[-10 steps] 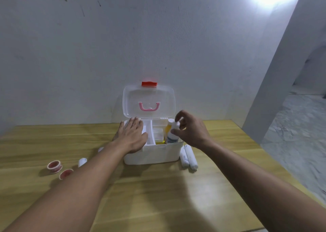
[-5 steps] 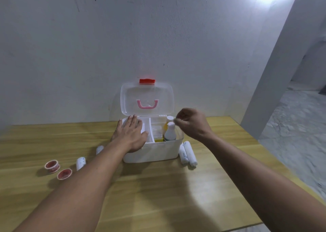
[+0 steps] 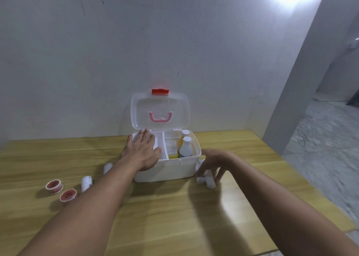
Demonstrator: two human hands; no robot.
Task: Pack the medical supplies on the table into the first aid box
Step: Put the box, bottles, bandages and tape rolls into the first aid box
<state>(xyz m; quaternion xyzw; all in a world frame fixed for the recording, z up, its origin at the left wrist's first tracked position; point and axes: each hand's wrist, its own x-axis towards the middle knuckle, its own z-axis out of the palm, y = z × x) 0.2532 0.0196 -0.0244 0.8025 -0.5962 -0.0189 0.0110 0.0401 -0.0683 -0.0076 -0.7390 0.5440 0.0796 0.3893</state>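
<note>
The white first aid box [image 3: 174,170] stands on the wooden table with its clear lid [image 3: 160,111] raised. A white bottle [image 3: 186,146] and a yellow bottle [image 3: 181,141] stand in its right compartment. My left hand [image 3: 142,150] lies flat on the box's left rim, fingers spread. My right hand [image 3: 212,163] hovers low beside the box's right wall, fingers apart, directly over two white bandage rolls [image 3: 206,180], its fingertips at the rolls. Left of the box lie two more white rolls [image 3: 86,182] [image 3: 107,167] and two red tape rolls [image 3: 54,186] [image 3: 68,195].
A white wall rises right behind the box. The table's right edge [image 3: 291,178] drops to a grey stone floor, with a white pillar [image 3: 297,76] at the far right corner. Bare wood [image 3: 165,217] lies in front of the box.
My right hand let go of the white bottle, which now stands in the box, and dropped down to the two rolls at the box's right. My left hand stayed on the box.
</note>
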